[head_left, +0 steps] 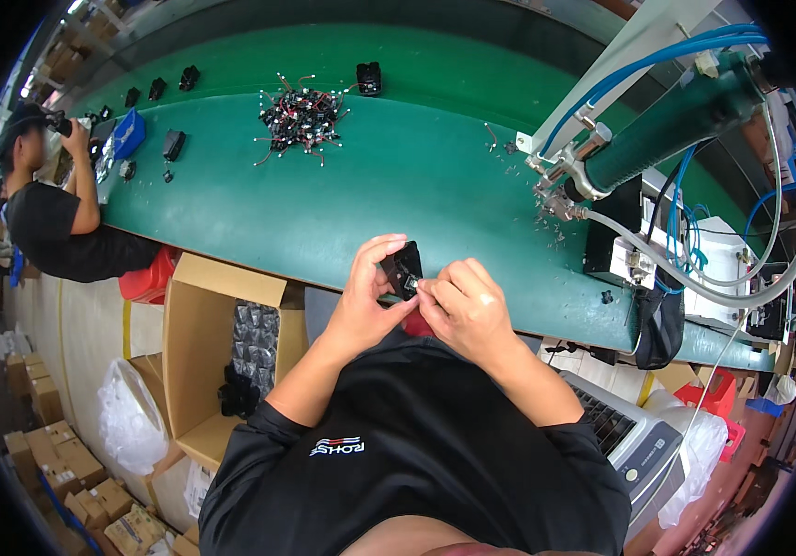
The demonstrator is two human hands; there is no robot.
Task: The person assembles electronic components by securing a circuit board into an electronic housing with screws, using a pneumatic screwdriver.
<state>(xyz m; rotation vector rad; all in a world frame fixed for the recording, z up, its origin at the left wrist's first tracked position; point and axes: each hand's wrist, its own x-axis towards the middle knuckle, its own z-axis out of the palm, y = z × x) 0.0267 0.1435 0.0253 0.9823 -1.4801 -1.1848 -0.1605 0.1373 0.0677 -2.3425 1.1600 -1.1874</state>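
Head view: the left hand [365,301] pinches a black plastic case [405,259] between thumb and fingers, held up by the near edge of the green workbench [212,213]. The right hand [468,310] has its fingertips bunched together at the case; I can't tell if they pinch a tiny piece. Toward the far edge lies a pile of small black parts with wires [303,119].

A long green worktable [472,176] stands over a pale, yellow-lined floor [87,324], cardboard boxes [69,459] piled at lower left
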